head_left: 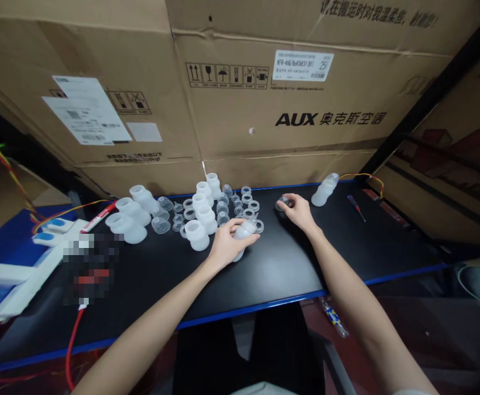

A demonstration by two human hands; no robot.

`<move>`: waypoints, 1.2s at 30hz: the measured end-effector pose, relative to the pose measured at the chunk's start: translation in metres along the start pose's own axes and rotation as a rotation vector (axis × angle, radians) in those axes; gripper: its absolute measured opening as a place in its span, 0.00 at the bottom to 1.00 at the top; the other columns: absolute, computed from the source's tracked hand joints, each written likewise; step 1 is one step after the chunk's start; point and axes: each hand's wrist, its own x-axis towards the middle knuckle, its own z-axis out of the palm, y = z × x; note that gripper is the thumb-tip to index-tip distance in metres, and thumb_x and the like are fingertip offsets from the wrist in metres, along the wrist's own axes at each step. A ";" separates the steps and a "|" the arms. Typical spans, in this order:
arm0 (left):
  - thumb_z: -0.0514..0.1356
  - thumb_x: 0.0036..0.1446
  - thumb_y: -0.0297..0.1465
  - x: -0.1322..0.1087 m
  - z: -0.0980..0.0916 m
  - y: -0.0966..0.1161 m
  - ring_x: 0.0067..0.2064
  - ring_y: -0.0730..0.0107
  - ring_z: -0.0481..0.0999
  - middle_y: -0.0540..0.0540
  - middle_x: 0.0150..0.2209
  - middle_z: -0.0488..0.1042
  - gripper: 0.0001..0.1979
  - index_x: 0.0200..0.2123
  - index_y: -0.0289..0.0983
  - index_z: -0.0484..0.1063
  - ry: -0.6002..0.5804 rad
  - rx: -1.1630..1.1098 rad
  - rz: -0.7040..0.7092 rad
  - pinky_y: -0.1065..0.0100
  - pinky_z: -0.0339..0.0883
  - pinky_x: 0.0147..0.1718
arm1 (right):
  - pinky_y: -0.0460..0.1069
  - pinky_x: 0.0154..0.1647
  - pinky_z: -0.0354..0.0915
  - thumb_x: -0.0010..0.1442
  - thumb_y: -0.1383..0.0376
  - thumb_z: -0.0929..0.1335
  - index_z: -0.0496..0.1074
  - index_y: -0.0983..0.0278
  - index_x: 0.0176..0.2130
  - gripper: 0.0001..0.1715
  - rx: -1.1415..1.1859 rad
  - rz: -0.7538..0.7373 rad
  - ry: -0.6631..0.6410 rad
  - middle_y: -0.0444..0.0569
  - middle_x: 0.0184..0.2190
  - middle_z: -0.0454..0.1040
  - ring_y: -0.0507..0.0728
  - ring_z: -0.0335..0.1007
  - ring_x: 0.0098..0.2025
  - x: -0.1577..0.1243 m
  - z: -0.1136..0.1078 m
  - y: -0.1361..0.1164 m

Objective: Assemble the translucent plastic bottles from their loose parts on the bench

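My left hand [225,241] is wrapped round a white baby bottle [244,230] with a clear nipple on top, near the middle of the table. My right hand [300,211] has its fingers closed on a clear domed bottle cap [281,204], which is low over or resting on the tabletop; I cannot tell which. Left of my left hand stand several open white bottles [197,237] in a column. Behind that hand lie clear caps [222,207], nipples [237,203] and white collar rings [253,206] in columns. An assembled bottle [325,190] stands at the back right, leaning in view.
More white bottles [129,227] and caps [161,224] stand to the left. A white power strip [38,263], red cable [72,351] and red marker [100,216] lie at the left end. A screwdriver [356,207] lies at right. A large cardboard box [231,137] walls the back.
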 end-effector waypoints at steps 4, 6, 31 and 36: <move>0.77 0.45 0.45 0.000 -0.001 0.001 0.38 0.61 0.84 0.44 0.37 0.85 0.24 0.39 0.35 0.80 0.033 0.076 -0.005 0.67 0.73 0.38 | 0.54 0.38 0.77 0.60 0.44 0.77 0.82 0.62 0.53 0.30 0.560 0.048 -0.205 0.54 0.47 0.84 0.60 0.79 0.40 -0.015 -0.001 -0.032; 0.77 0.44 0.44 0.000 0.000 0.001 0.39 0.61 0.84 0.44 0.37 0.85 0.24 0.39 0.35 0.80 0.039 0.094 0.003 0.68 0.73 0.38 | 0.53 0.40 0.77 0.59 0.47 0.79 0.83 0.62 0.53 0.30 0.724 0.044 -0.375 0.54 0.48 0.84 0.59 0.79 0.41 -0.025 0.001 -0.048; 0.74 0.54 0.43 -0.003 0.003 -0.001 0.39 0.64 0.84 0.44 0.41 0.85 0.23 0.48 0.37 0.78 0.010 0.113 0.226 0.67 0.77 0.40 | 0.49 0.32 0.74 0.54 0.51 0.83 0.81 0.62 0.44 0.24 0.824 0.024 -0.534 0.48 0.39 0.81 0.56 0.76 0.36 -0.055 0.033 -0.082; 0.74 0.54 0.40 -0.002 -0.001 -0.009 0.45 0.65 0.84 0.36 0.66 0.72 0.38 0.65 0.41 0.68 0.029 0.183 0.379 0.65 0.81 0.40 | 0.49 0.32 0.76 0.56 0.47 0.81 0.82 0.61 0.44 0.25 0.866 0.088 -0.325 0.49 0.40 0.80 0.57 0.76 0.37 -0.043 0.025 -0.078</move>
